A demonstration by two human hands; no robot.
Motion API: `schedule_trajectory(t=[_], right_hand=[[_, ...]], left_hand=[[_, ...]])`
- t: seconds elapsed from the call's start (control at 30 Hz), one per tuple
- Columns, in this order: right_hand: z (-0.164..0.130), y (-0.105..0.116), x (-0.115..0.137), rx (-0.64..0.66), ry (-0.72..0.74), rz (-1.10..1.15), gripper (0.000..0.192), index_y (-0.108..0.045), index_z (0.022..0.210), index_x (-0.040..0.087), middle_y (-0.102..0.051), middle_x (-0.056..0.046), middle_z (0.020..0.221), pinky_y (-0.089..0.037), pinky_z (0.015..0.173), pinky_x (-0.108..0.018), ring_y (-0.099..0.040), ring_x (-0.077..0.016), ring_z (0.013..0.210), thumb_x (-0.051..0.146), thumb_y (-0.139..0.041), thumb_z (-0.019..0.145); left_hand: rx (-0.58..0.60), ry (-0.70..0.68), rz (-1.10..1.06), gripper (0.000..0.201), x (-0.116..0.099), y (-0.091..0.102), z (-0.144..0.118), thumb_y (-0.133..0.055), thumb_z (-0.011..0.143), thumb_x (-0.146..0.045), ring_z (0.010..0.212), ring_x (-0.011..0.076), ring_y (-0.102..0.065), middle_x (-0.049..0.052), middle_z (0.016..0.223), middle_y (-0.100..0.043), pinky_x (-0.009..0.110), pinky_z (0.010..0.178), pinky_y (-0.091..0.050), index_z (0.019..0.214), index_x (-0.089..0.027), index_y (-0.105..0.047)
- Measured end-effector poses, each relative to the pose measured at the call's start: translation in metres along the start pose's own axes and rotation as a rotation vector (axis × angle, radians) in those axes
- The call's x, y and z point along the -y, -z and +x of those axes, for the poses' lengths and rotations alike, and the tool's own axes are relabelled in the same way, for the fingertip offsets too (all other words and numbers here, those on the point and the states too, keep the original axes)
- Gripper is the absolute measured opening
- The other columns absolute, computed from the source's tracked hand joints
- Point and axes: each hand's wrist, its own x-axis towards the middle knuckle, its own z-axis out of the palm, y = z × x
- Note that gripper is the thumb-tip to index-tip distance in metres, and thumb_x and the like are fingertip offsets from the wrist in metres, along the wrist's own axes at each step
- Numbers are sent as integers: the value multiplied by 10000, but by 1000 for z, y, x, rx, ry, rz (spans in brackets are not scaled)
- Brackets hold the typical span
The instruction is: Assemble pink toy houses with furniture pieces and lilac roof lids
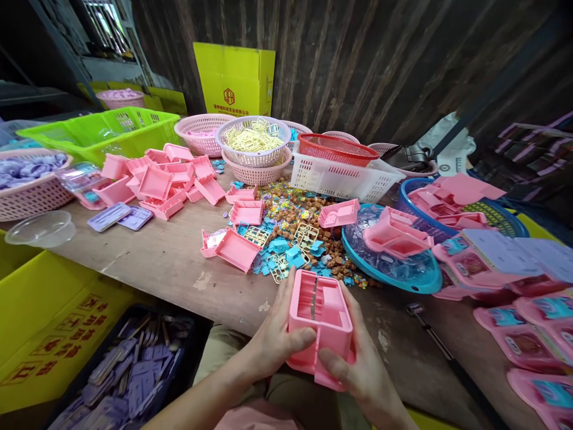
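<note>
Probably light, stiff and best side-held, the pink box (335, 335) is clasped between left hand (274, 339) and right hand (367, 364), left of the turquoise tray (430, 278).

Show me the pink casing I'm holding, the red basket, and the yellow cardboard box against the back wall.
Pink casing (333, 335): head view, on its side wall below the rim.
Red basket (330, 155): head view, on its near wall.
Yellow cardboard box (237, 73): head view, on its front panel.

Atop the white basket (331, 175) rests a red basket (331, 150). Left of the white basket and behind it stands a yellow carton (233, 74); farther left is a lime-green crate (143, 138). Nearer than the white basket, to its right, lies a black rod (463, 376).
</note>
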Motion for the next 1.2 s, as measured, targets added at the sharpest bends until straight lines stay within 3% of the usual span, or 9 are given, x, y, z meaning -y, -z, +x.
schedule_trajectory(t=[0.1,0.23,0.57,0.83,1.2], right_hand=[[0,1,0,-30,27,-41,957,-173,1436,271,-308,-92,1466,-339,1045,-455,-346,-318,1307,579,-661,672],[0,1,0,31,-11,11,970,-139,1445,266,-303,-103,1470,-367,1022,-459,-363,-317,1298,581,-651,684],[0,-2,-3,-2,-6,14,971,-151,1442,259,-307,-109,1467,-337,1044,-468,-349,-321,1306,586,-653,678],[-2,-3,-2,0,4,66,965,-199,1436,245,-361,-111,1434,-363,1025,-444,-391,-318,1278,618,-646,668],[-1,2,-7,20,101,22,952,-219,1432,263,-357,-104,1442,-354,1023,-477,-400,-344,1266,625,-645,662]], left_hand=[[23,-25,51,972,1,2,0,-563,708,-665,1396,331,-87,80,1516,-195,482,1141,-46,1457,-210,-144],[22,-23,63,949,4,4,-1,-561,713,-660,1398,325,-69,71,1526,-156,473,1141,-51,1453,-216,-166],[-7,-29,67,903,3,4,-1,-569,709,-658,1379,339,-131,87,1499,-219,468,1135,-104,1424,-201,-261],[37,20,143,986,-5,5,-2,-541,691,-705,1389,332,-74,115,1504,-150,477,1134,-78,1441,-167,-195],[42,19,195,1040,-11,6,-8,-545,676,-713,1394,298,-71,111,1490,-170,457,1142,-80,1456,-176,-113]])
